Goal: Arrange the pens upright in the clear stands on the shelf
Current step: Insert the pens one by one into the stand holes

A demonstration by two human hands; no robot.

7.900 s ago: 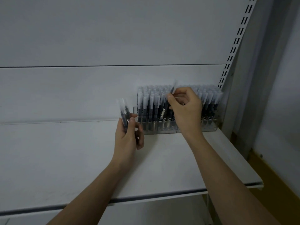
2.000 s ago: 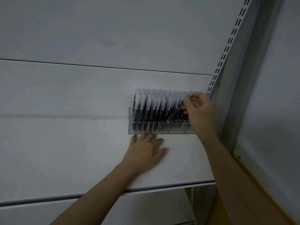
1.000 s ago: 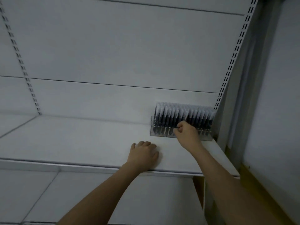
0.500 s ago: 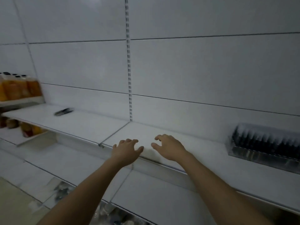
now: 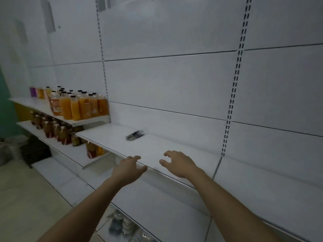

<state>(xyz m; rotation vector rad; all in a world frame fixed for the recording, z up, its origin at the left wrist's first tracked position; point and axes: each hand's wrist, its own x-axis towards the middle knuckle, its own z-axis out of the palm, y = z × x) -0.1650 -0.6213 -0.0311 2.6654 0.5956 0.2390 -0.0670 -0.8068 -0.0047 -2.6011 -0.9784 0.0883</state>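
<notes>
A small bundle of dark pens (image 5: pixel 135 135) lies flat on the white shelf (image 5: pixel 162 151), near the back wall. My left hand (image 5: pixel 128 169) hovers at the shelf's front edge with relaxed fingers and holds nothing. My right hand (image 5: pixel 178 163) hangs over the shelf a little to the right, fingers loosely spread and empty. Both hands are well short of the pens. The clear stands with the upright pens are out of view.
Orange juice bottles (image 5: pixel 78 106) fill a higher shelf at the left, and darker bottles (image 5: pixel 56 130) stand on the shelf below it. A lower white shelf (image 5: pixel 70 154) juts out beneath. Slotted uprights (image 5: pixel 232 102) run down the back wall. Floor lies at the lower left.
My view has swung left, away from the pen stands, which have left the frame. Both hands came off the stands and the shelf and now reach leftward, empty. The loose pens are nearer.
</notes>
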